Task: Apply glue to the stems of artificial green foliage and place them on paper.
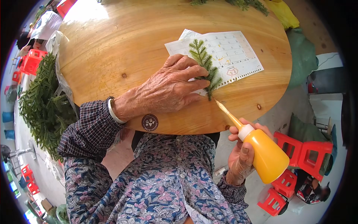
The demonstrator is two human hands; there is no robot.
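A green artificial fir sprig (pixel 203 59) lies over a white calendar sheet (pixel 244 48) on the wooden table. My left hand (pixel 169 84) is on the sprig from the left, its fingertips closed at the lower leaves. In my right hand (pixel 244 151) is a yellow squeeze bottle (pixel 266 155) with a white collar, tilted so that its long thin nozzle points up and left. The nozzle's tip is close to the sprig's lower end; whether they touch I cannot tell.
The oval wooden table (pixel 123 48) has its near edge at my waist. A heap of green fir branches (pixel 44 100) stands at the left beside clear plastic. More sprigs (pixel 246 3) lie at the far edge. Red stools (pixel 315 156) stand at the lower right.
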